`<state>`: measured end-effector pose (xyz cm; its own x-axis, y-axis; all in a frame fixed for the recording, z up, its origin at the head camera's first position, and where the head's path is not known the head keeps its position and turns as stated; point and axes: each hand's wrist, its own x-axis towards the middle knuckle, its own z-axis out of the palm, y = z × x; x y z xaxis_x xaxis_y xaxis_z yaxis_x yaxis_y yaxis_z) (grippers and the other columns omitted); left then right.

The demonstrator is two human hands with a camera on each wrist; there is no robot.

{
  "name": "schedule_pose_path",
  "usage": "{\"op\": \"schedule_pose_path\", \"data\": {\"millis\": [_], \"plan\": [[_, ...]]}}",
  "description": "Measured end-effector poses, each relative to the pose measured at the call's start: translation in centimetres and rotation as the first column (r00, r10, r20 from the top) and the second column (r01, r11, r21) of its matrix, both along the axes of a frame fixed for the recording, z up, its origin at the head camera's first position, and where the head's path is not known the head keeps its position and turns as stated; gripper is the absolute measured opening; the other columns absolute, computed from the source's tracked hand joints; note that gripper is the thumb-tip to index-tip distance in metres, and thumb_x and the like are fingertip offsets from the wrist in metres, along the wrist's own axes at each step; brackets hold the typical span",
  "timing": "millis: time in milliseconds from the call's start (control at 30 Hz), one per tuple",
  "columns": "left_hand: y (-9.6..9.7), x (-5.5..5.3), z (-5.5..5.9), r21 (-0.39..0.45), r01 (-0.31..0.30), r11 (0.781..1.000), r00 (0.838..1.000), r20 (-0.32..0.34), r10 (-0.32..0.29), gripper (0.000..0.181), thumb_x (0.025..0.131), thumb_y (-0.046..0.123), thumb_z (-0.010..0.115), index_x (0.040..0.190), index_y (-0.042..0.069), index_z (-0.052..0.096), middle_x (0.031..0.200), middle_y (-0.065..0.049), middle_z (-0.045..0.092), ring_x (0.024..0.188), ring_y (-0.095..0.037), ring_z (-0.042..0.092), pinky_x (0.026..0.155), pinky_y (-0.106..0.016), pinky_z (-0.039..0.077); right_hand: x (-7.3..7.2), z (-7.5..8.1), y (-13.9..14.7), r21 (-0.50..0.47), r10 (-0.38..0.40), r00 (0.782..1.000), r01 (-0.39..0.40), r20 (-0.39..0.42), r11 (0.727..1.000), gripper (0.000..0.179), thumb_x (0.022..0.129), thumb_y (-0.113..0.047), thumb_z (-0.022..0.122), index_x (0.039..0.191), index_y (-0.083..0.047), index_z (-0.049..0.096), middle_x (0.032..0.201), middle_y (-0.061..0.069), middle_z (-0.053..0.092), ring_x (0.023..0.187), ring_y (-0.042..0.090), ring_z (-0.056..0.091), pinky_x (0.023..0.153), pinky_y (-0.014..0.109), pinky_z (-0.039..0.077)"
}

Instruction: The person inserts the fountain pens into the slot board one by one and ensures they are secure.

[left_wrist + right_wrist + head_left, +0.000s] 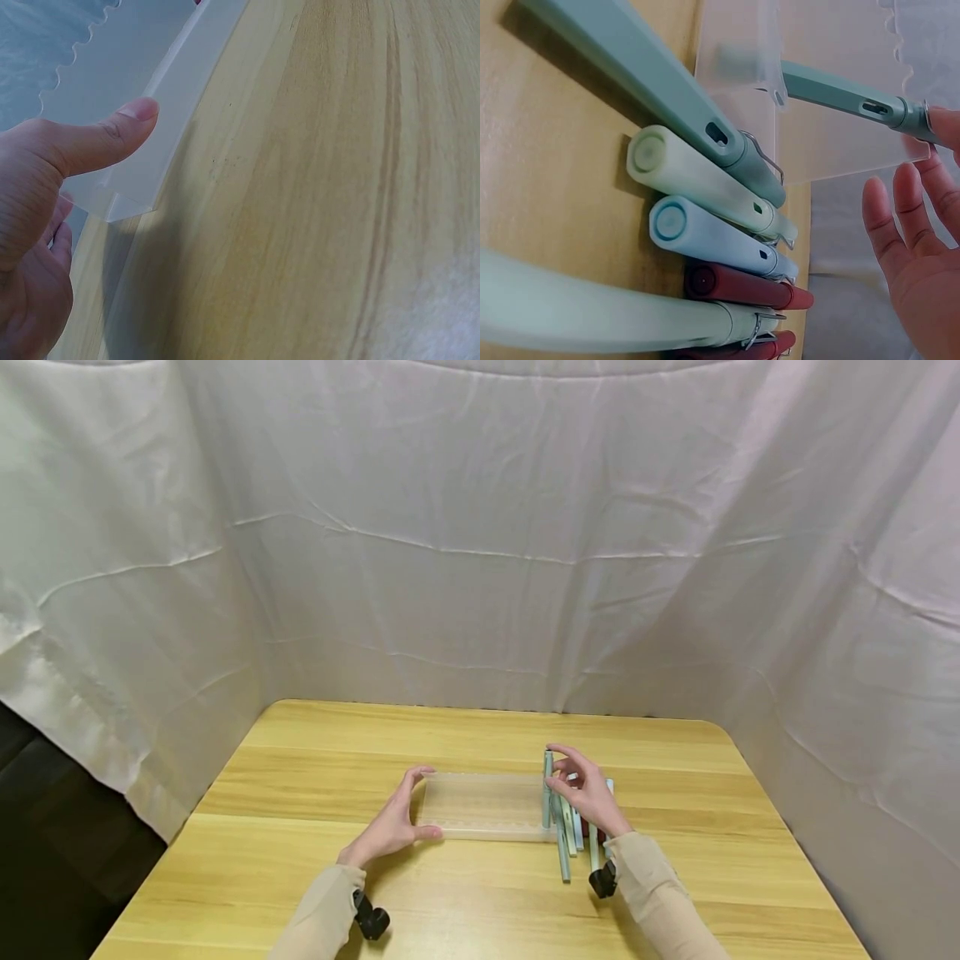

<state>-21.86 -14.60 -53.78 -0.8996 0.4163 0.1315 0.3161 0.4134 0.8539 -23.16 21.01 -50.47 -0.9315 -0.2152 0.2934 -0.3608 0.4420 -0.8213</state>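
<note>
A translucent plastic pen tray (480,808) with a scalloped edge is gripped at its left end by my left hand (393,824). In the left wrist view the thumb (124,139) lies over the tray's front wall. My right hand (588,791) pinches a grey-green fountain pen (832,96) by its clip end, at the tray's right end. The rest of that pen extends into the tray, seen partly through the plastic. Beside the tray lie loose pens: a grey-green one (656,82), a pale green one (694,180), a light blue one (720,236) and a dark red one (742,285).
Another pale green pen (607,307) and a second dark red pen (769,349) lie farther along the row, under my right wrist. The wooden table (315,777) is enclosed by a pale curtain (450,568) at the back and sides.
</note>
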Motion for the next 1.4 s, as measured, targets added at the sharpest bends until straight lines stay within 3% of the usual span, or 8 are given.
{"op": "schedule_pose_path", "data": {"millis": [433,700,967,1200,1300,1400], "plan": [[-0.1,-0.1,-0.1,-0.002,0.002,1.000,1.000,-0.009,-0.002,0.098,0.072,0.016,0.089,0.151,0.008,0.030,0.161,-0.019,0.031,0.151,-0.044,0.027,0.123,-0.069,0.018,0.0,0.0,-0.1,-0.012,0.004,1.000,-0.004,-0.028,1.000,0.051,0.093,-0.006,0.070,0.142,-0.008,0.054,0.101,0.018,0.071,0.079,0.007,0.059,0.071,0.024,0.055],[-0.1,-0.1,-0.1,-0.003,0.003,1.000,1.000,-0.013,-0.003,0.098,0.072,0.016,0.089,0.151,0.008,0.030,0.160,-0.018,0.033,0.151,-0.044,0.027,0.124,-0.068,0.018,0.3,0.1,-0.1,-0.012,-0.006,1.000,0.006,-0.004,1.000,0.052,0.095,-0.009,0.068,0.144,-0.009,0.052,0.114,0.019,0.068,0.082,0.007,0.059,0.073,0.024,0.054],[-0.1,-0.1,-0.1,-0.010,-0.005,1.000,1.000,-0.007,0.005,0.099,0.072,0.016,0.089,0.151,0.008,0.030,0.161,-0.018,0.032,0.151,-0.044,0.027,0.123,-0.069,0.018,0.8,-0.1,-0.1,-0.032,-0.038,0.999,0.038,-0.024,0.999,0.051,0.093,0.001,0.067,0.141,0.002,0.051,0.117,0.027,0.065,0.080,0.020,0.059,0.066,0.025,0.052],[-0.2,-0.1,-0.2,-0.003,0.000,1.000,1.000,-0.008,0.000,0.100,0.072,0.018,0.089,0.152,0.007,0.029,0.161,-0.019,0.032,0.151,-0.044,0.027,0.123,-0.069,0.018,1.6,-0.3,0.9,-0.081,-0.028,0.998,0.024,-0.052,0.996,0.046,0.094,-0.003,0.067,0.138,-0.001,0.055,0.116,0.026,0.065,0.085,0.013,0.060,0.066,0.021,0.051],[-0.2,-0.1,-0.3,0.001,0.007,1.000,1.000,-0.013,-0.007,0.100,0.072,0.018,0.089,0.152,0.006,0.029,0.161,-0.019,0.032,0.151,-0.044,0.026,0.123,-0.068,0.018,1.9,-0.5,1.5,-0.114,-0.033,0.997,0.025,-0.067,0.993,0.043,0.094,-0.002,0.067,0.136,0.001,0.056,0.114,0.020,0.065,0.084,0.010,0.059,0.066,0.021,0.053],[-0.2,-0.2,-0.3,0.001,0.008,1.000,1.000,-0.017,-0.008,0.100,0.072,0.018,0.089,0.151,0.006,0.029,0.160,-0.020,0.033,0.151,-0.044,0.027,0.123,-0.068,0.018,2.4,-0.6,2.2,-0.140,-0.056,0.997,0.048,-0.054,0.989,0.041,0.094,-0.002,0.067,0.134,0.000,0.058,0.112,0.002,0.065,0.085,0.007,0.058,0.067,0.019,0.053]]}}
